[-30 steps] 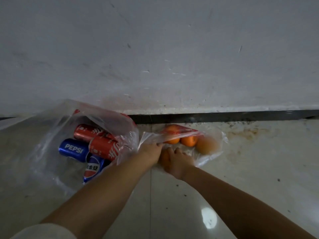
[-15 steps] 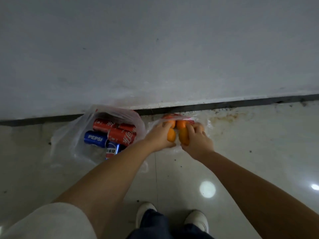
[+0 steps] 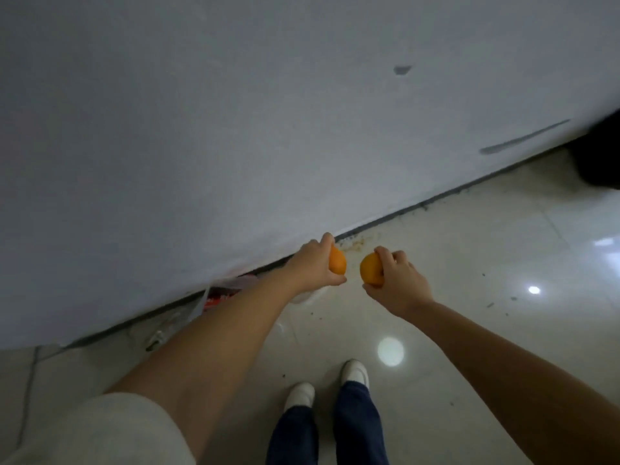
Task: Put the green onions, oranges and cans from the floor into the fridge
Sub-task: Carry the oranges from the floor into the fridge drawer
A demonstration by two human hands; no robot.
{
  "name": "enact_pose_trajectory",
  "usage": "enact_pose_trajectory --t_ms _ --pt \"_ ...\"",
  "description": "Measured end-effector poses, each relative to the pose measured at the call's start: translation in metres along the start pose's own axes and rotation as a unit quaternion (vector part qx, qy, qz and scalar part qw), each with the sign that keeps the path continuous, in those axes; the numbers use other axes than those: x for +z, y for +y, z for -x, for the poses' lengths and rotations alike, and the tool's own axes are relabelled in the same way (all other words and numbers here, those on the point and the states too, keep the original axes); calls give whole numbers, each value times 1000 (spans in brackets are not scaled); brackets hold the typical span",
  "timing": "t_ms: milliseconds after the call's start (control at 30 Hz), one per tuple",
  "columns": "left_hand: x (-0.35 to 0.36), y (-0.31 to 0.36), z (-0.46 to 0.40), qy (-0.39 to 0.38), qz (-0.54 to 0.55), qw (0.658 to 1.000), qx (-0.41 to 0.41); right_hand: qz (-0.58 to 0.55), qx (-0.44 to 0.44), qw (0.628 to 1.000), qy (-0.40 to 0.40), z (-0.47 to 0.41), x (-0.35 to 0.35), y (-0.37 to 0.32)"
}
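Observation:
My left hand grips one orange, held up above the floor near the base of the wall. My right hand grips a second orange just to the right of the first, a small gap between them. A clear plastic bag lies on the floor by the wall, mostly hidden behind my left forearm, with a bit of a red can showing. No green onions and no fridge are in view.
A grey-white wall fills the upper part of the view and meets the glossy tiled floor at a dark skirting line. My two white shoes stand below. A dark object sits at the right edge.
Both hands have lifted out of the bag of oranges, each with one orange, and moved apart. The view has risen and tilted, so the bag of cans is now mostly hidden behind my left arm.

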State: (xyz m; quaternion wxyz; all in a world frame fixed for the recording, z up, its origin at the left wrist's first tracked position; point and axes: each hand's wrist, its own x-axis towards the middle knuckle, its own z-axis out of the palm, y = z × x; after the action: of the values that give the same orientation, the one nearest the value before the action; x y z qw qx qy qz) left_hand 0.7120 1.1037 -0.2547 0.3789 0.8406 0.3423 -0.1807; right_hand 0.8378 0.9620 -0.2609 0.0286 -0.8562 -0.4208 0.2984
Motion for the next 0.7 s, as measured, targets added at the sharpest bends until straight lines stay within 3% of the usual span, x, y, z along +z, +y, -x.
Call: enact_pose_trajectory --t_ms 200,367,533,700 --pt "-69 123 52 2 -111 983 144 -42 102 988 104 109 -92 18" --pt "-71 236 96 -5 -194 937 291 -77 205 954 203 225 -138 58" --pt "-6 372 166 -26 -248 868 430 -117 321 884 320 378 -154 124" --pt "112 494 275 -67 -252 801 539 -138 433 802 388 549 -125 192"
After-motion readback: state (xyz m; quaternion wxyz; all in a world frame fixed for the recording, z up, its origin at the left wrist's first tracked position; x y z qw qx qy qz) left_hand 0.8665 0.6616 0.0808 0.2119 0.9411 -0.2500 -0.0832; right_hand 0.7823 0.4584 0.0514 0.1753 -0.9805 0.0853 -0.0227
